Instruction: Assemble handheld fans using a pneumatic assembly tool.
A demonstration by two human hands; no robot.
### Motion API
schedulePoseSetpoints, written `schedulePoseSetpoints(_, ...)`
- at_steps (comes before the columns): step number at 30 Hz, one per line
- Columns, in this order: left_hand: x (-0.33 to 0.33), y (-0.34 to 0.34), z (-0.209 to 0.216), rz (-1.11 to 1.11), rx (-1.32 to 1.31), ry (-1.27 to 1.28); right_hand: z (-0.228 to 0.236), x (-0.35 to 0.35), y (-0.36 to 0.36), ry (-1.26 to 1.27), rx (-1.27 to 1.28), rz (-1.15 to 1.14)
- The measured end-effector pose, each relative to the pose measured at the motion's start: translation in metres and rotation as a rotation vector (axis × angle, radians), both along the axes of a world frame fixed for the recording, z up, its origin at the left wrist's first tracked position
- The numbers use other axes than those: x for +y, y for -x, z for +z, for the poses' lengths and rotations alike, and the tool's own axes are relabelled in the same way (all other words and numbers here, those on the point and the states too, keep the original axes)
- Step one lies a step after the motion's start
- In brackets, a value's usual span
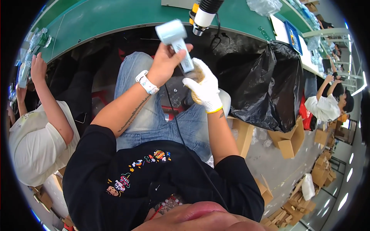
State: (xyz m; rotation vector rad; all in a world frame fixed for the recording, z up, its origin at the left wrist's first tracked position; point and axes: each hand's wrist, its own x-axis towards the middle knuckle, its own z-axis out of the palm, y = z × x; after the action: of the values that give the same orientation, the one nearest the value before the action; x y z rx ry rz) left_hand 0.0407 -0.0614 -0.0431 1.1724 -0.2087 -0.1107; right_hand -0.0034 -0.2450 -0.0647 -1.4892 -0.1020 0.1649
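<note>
My left hand [168,63], bare and with a white watch at the wrist, is closed on a pale blue hair-dryer-shaped device [171,32]. The device has a round barrel head at the top and a slim flat handle slanting down to the right. My right hand [204,85] wears a white work glove with a yellow cuff edge. Its thumb and fingers are apart, close to the handle's lower end; whether they touch it I cannot tell. Both hands are above my knees, in front of the table edge.
A white and black nozzle tool [203,19] hangs over the green table [104,23]. A black plastic bag [266,84] drapes at the right, above an open cardboard box [287,140]. Close on the left, a co-worker's arm [52,104] reaches up. A dark cord [175,119] runs down my front.
</note>
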Motion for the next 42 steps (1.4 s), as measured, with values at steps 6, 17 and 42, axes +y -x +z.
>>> schedulePoseSetpoints(6,0.018,0.015,0.020,0.274,-0.166,0.099,0.032,-0.001,-0.016,-0.036,-0.136,0.018)
schedulePoseSetpoints(17,0.052,0.021,0.047,0.046,0.057,0.096,0.082,0.018,0.016,-1.213,0.550,0.432)
schedulePoseSetpoints(42,0.031,0.124,0.063,-0.318,-0.660,-0.565,0.100,-0.037,0.089,0.716,-0.072,0.639)
